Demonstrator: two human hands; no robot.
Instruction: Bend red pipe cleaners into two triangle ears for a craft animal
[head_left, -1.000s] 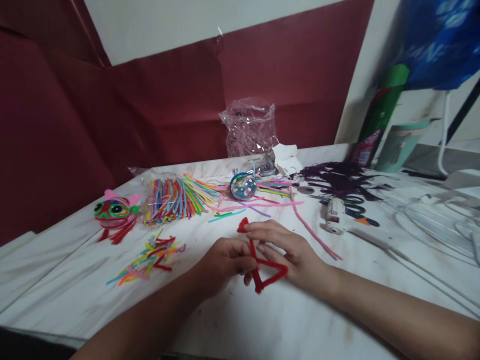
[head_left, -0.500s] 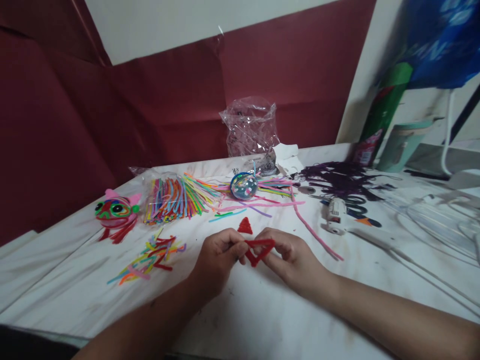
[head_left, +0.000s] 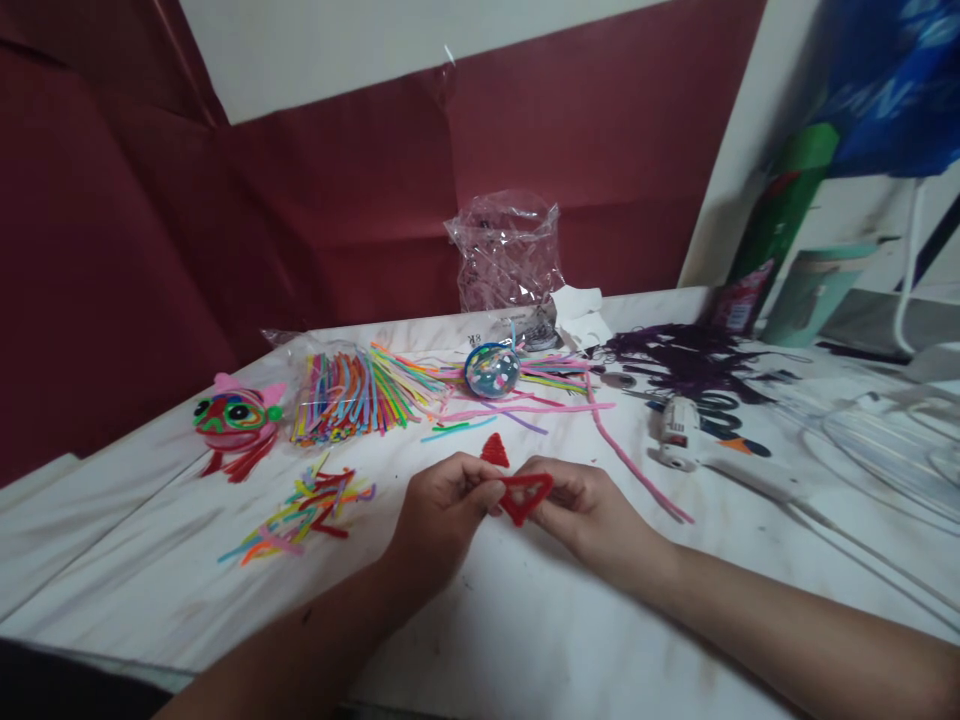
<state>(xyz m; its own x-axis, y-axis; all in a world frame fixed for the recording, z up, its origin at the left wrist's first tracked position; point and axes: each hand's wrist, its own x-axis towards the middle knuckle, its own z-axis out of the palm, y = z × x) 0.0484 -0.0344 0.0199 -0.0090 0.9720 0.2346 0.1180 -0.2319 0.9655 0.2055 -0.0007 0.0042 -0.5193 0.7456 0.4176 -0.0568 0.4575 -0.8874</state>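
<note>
A red fuzzy triangle [head_left: 519,512], bent from pipe cleaner with an open middle, is held above the table between both hands. My left hand [head_left: 448,508] pinches its left corner between thumb and fingers. On the right side, my right hand [head_left: 581,500] has its fingers closed on the other corner. Just beyond the hands, a small filled red triangle [head_left: 494,450] lies on the white marbled table [head_left: 525,640]. Short cut pipe cleaner pieces [head_left: 304,510] in many colours are scattered to the left of my left hand.
A pink mask-like figure [head_left: 234,420] stands at the left. Behind are bagged pipe cleaners [head_left: 345,395], a shiny decorated ball [head_left: 492,371] and a clear plastic bag [head_left: 510,255]. To the right lie a glue gun [head_left: 680,432], dark scissors [head_left: 720,415], purple strands [head_left: 675,355] and cables.
The view has shifted slightly, so the scene sits a little further right. Inside the held triangle, a bit more red shows near its middle. Both hands keep their grip.
</note>
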